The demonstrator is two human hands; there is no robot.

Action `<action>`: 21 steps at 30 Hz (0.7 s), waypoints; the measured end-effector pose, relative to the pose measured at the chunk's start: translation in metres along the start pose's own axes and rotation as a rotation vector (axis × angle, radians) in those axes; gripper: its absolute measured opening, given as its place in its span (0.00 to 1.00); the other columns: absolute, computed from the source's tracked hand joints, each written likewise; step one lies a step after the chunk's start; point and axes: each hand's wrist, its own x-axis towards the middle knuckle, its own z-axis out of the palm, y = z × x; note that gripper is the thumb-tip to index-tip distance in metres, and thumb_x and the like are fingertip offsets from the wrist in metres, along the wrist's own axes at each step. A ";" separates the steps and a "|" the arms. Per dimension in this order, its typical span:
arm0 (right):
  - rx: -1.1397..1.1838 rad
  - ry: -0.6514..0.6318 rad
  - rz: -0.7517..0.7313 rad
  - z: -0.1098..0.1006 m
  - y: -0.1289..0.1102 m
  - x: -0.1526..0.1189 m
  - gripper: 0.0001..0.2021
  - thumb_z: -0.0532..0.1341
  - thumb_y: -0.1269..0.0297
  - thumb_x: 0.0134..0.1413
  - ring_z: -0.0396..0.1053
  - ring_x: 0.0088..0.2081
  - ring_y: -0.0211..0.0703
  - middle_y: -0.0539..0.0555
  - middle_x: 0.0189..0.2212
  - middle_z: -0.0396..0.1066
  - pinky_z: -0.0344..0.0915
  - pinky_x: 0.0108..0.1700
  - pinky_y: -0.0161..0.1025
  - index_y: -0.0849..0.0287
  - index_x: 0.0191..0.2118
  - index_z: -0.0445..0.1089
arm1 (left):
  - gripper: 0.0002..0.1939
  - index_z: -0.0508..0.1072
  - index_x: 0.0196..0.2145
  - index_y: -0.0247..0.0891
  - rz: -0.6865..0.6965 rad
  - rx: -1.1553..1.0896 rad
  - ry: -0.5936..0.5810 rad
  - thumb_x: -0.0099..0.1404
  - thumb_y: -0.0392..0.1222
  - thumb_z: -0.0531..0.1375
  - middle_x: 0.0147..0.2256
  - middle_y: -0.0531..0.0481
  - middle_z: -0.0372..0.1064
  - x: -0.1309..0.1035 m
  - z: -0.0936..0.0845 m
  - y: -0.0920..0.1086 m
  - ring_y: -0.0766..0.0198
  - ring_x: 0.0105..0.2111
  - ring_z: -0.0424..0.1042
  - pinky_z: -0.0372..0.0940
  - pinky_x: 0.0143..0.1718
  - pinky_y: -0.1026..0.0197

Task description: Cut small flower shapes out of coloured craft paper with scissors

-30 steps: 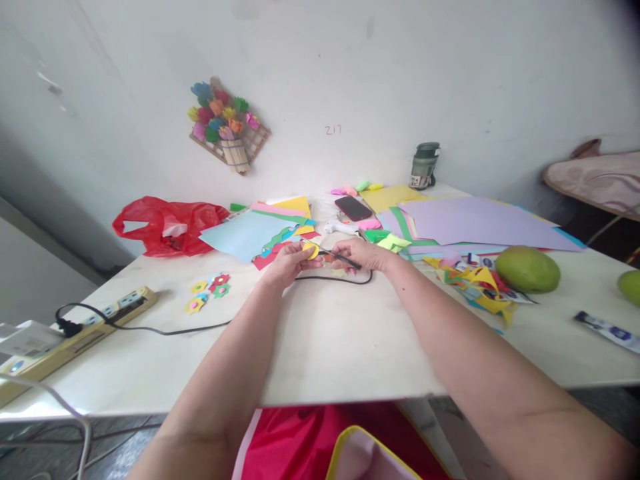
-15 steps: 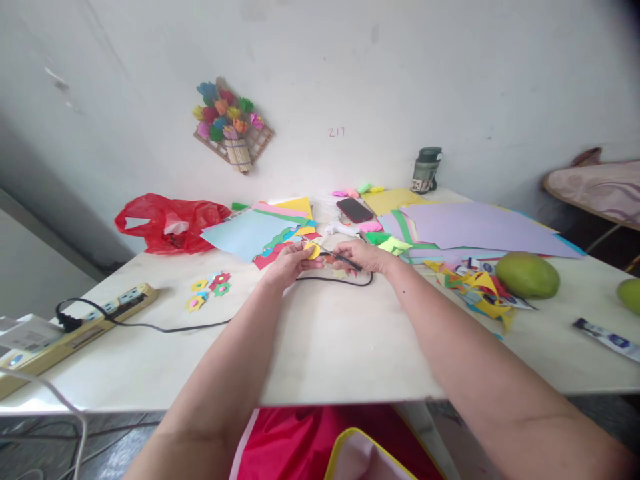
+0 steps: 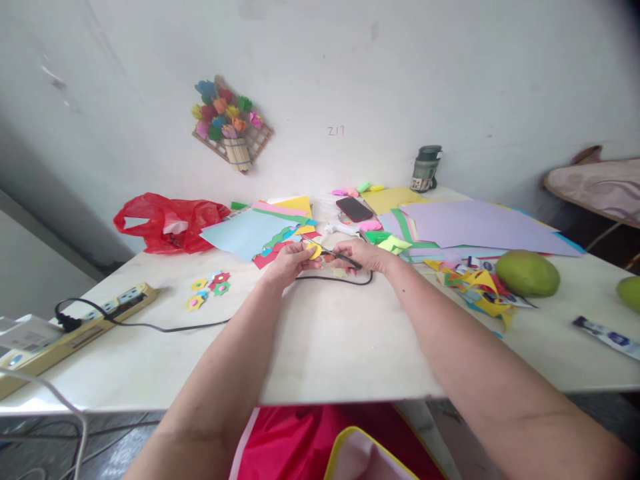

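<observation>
Between the fingertips of my left hand (image 3: 290,265) is a small round piece of yellow paper (image 3: 315,251). My right hand (image 3: 363,255) is closed on the dark handles of a pair of scissors (image 3: 325,249), whose blades point left and meet the yellow piece. Both hands are over the middle of the white table. A black cord (image 3: 335,281) runs just beneath them. Left of my left hand lie several small paper flowers (image 3: 220,285) in yellow, blue, red and green. Coloured paper scraps (image 3: 277,252) lie just beyond that hand.
A power strip (image 3: 100,319) and red plastic bag (image 3: 170,220) are on the left. Paper sheets (image 3: 465,227), a phone (image 3: 355,209), a white glue gun (image 3: 340,228) and a bottle (image 3: 426,169) stand or lie behind. Right are scraps (image 3: 483,290), a green mango (image 3: 527,274) and a tube (image 3: 607,337).
The yellow piece has turned slightly in my left fingers against the scissor blades. Both hands stay in nearly the same place, and the things on the table have not moved.
</observation>
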 end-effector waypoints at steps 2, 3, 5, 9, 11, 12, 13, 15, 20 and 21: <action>0.010 -0.003 -0.009 0.000 0.001 0.001 0.10 0.66 0.63 0.46 0.59 0.14 0.29 0.43 0.15 0.62 0.56 0.16 0.28 0.62 0.32 0.66 | 0.12 0.72 0.27 0.32 0.004 -0.003 -0.001 0.52 0.43 0.68 0.23 0.49 0.72 0.000 0.000 0.000 0.66 0.23 0.73 0.70 0.35 0.62; 0.012 -0.006 -0.014 0.000 0.002 0.001 0.11 0.66 0.63 0.46 0.59 0.14 0.29 0.42 0.15 0.62 0.56 0.16 0.28 0.62 0.32 0.66 | 0.12 0.72 0.27 0.32 0.008 -0.003 -0.001 0.51 0.43 0.68 0.24 0.49 0.72 0.000 0.000 0.000 0.66 0.24 0.73 0.70 0.35 0.62; 0.017 -0.011 -0.020 0.000 0.003 0.001 0.11 0.66 0.62 0.45 0.59 0.14 0.28 0.42 0.16 0.62 0.57 0.16 0.28 0.62 0.32 0.66 | 0.13 0.72 0.27 0.32 0.017 -0.006 -0.001 0.51 0.43 0.69 0.24 0.49 0.72 0.000 0.001 0.000 0.66 0.24 0.74 0.70 0.35 0.62; 0.034 -0.003 -0.011 0.001 0.002 0.000 0.10 0.66 0.64 0.46 0.59 0.15 0.27 0.43 0.16 0.63 0.57 0.16 0.27 0.62 0.31 0.66 | 0.14 0.71 0.27 0.32 0.026 -0.019 0.000 0.50 0.43 0.69 0.23 0.50 0.71 0.000 0.002 0.001 0.65 0.24 0.74 0.70 0.33 0.63; 0.035 0.003 -0.011 0.001 0.000 0.000 0.09 0.66 0.66 0.46 0.59 0.14 0.28 0.43 0.15 0.62 0.58 0.16 0.27 0.63 0.31 0.66 | 0.13 0.70 0.27 0.32 0.030 -0.024 0.008 0.50 0.43 0.69 0.24 0.50 0.72 0.000 0.002 0.000 0.65 0.24 0.74 0.71 0.33 0.63; 0.033 0.003 -0.013 0.002 -0.001 -0.001 0.08 0.65 0.66 0.47 0.59 0.14 0.28 0.42 0.14 0.61 0.58 0.16 0.28 0.63 0.31 0.66 | 0.13 0.70 0.27 0.33 0.034 -0.026 0.014 0.50 0.42 0.69 0.24 0.50 0.72 0.000 0.002 0.000 0.66 0.24 0.74 0.71 0.34 0.63; 0.031 0.001 -0.015 0.002 -0.001 -0.001 0.08 0.65 0.66 0.47 0.59 0.14 0.29 0.42 0.14 0.61 0.59 0.16 0.28 0.63 0.30 0.66 | 0.13 0.70 0.27 0.33 0.037 -0.031 0.017 0.50 0.42 0.69 0.24 0.50 0.72 0.001 0.002 0.000 0.66 0.24 0.74 0.71 0.34 0.63; 0.029 0.000 -0.016 0.002 -0.002 -0.001 0.08 0.65 0.66 0.47 0.59 0.14 0.29 0.43 0.14 0.61 0.59 0.16 0.28 0.62 0.31 0.66 | 0.13 0.70 0.27 0.33 0.043 -0.046 0.016 0.51 0.41 0.69 0.24 0.50 0.73 0.001 0.001 -0.001 0.66 0.25 0.75 0.71 0.33 0.64; 0.031 0.007 -0.023 0.002 0.002 0.002 0.10 0.66 0.63 0.45 0.60 0.15 0.29 0.43 0.15 0.62 0.59 0.16 0.28 0.62 0.31 0.66 | 0.11 0.69 0.27 0.34 0.014 -0.070 0.022 0.53 0.40 0.68 0.23 0.50 0.72 0.002 0.002 -0.002 0.64 0.25 0.75 0.72 0.33 0.62; 0.031 0.007 -0.024 0.002 0.003 0.003 0.11 0.67 0.62 0.44 0.60 0.15 0.29 0.43 0.15 0.62 0.58 0.15 0.27 0.61 0.31 0.66 | 0.11 0.69 0.27 0.34 0.008 -0.072 0.028 0.53 0.40 0.67 0.23 0.50 0.72 0.002 0.002 -0.002 0.63 0.25 0.75 0.72 0.33 0.62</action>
